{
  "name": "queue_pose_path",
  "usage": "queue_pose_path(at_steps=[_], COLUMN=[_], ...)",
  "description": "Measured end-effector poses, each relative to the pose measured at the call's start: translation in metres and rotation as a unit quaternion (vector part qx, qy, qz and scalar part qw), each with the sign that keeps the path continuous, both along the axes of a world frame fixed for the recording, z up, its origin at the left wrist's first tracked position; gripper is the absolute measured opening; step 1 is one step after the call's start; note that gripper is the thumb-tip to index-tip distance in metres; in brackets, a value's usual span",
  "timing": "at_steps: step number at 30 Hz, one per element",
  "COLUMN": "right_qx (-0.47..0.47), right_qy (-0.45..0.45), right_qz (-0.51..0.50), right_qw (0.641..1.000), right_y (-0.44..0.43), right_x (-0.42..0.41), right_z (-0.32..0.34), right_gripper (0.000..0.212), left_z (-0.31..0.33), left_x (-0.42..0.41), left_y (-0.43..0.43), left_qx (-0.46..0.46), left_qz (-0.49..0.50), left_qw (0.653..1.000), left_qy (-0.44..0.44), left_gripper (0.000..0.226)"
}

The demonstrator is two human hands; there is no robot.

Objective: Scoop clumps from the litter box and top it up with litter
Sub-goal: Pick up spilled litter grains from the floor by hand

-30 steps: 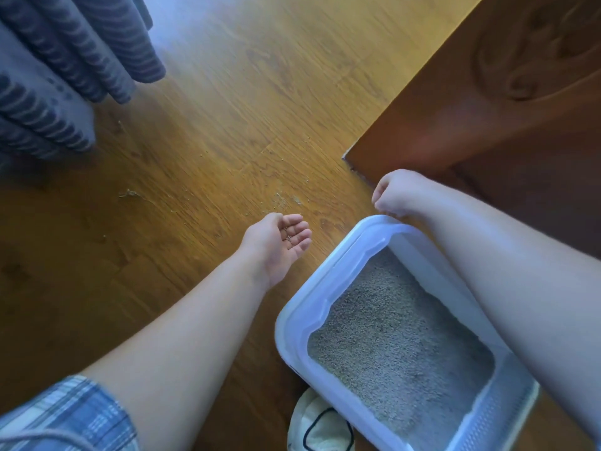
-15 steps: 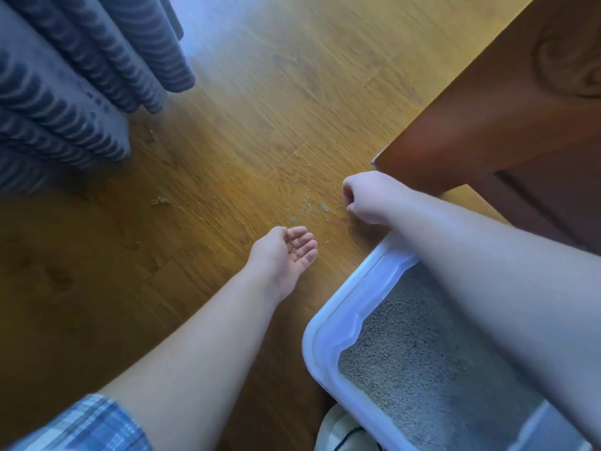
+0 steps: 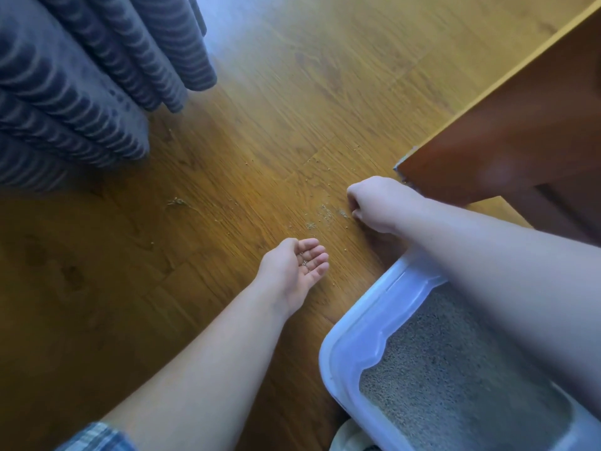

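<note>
The floor (image 3: 292,92) under me is honey-brown wood with darker grain streaks. The curtain (image 3: 81,92) is slate grey-blue, its folds banded with rows of darker scallops. My box (image 3: 364,320) is white with a bluish cast, and the litter (image 3: 439,385) in it is speckled grey. The grains (image 3: 325,216) on the floor are pale tan. The cabinet (image 3: 520,131) is reddish-brown. My sleeve (image 3: 97,439) is blue-and-white plaid.
</note>
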State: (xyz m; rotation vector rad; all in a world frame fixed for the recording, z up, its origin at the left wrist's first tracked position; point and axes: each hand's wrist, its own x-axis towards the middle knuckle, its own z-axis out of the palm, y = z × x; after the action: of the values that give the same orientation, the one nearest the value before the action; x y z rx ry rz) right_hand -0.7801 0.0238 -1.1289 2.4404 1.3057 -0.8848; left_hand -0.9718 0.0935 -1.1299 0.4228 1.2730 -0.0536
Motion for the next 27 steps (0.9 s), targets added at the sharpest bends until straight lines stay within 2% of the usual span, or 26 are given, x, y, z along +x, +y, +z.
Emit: queue_pose_path(at_steps=[5, 9, 11, 13, 15, 17, 19, 20, 23, 27], right_qx=[-0.019, -0.011, 0.03, 0.062, 0.06, 0.048, 0.07, 0.07, -0.013, -0.103], right_qy=[-0.016, 0.018, 0.06, 0.139, 0.219, 0.257, 0.228, 0.182, 0.052, 0.012], right_qz=[0.019, -0.001, -0.03, -0.053, -0.046, -0.05, -0.093, -0.103, -0.074, -0.047], right_qw=[1.0, 1.0, 0.997, 0.987, 0.973, 0.964, 0.967, 0.975, 0.996, 0.993], right_y=[0.001, 0.002, 0.002, 0.001, 0.0, -0.004, -0.007, -0.008, -0.009, -0.007], right_x=[-0.002, -0.004, -0.007, -0.015, -0.026, -0.029, -0.018, -0.011, 0.003, -0.015], right_z=[-0.001, 0.006, 0.015, 0.03, 0.046, 0.054, 0.055, 0.052, 0.037, 0.013], right_gripper=[0.01, 0.006, 0.006, 0.006, 0.009, 0.008, 0.009, 0.008, 0.009, 0.009], left_z=[-0.002, 0.0, 0.002, 0.004, 0.006, 0.007, 0.008, 0.008, 0.008, 0.007], left_x=[0.0, 0.003, 0.004, 0.007, 0.008, 0.009, 0.008, 0.008, 0.005, -0.002], left_y=[0.002, 0.0, 0.0, 0.0, -0.002, -0.005, -0.007, -0.008, -0.006, -0.004], left_qx=[-0.001, 0.004, -0.003, -0.015, -0.028, -0.041, -0.05, -0.051, -0.036, -0.016], left_qz=[0.004, 0.0, 0.002, 0.005, 0.003, 0.002, 0.003, 0.003, 0.003, -0.005], left_qw=[1.0, 1.0, 1.0, 1.0, 0.999, 0.999, 0.998, 0.998, 0.999, 1.0], left_qy=[0.007, 0.007, 0.001, -0.012, -0.025, -0.036, -0.036, -0.033, -0.021, -0.005], left_gripper=[0.034, 0.034, 0.034, 0.034, 0.034, 0.036, 0.035, 0.034, 0.031, 0.029])
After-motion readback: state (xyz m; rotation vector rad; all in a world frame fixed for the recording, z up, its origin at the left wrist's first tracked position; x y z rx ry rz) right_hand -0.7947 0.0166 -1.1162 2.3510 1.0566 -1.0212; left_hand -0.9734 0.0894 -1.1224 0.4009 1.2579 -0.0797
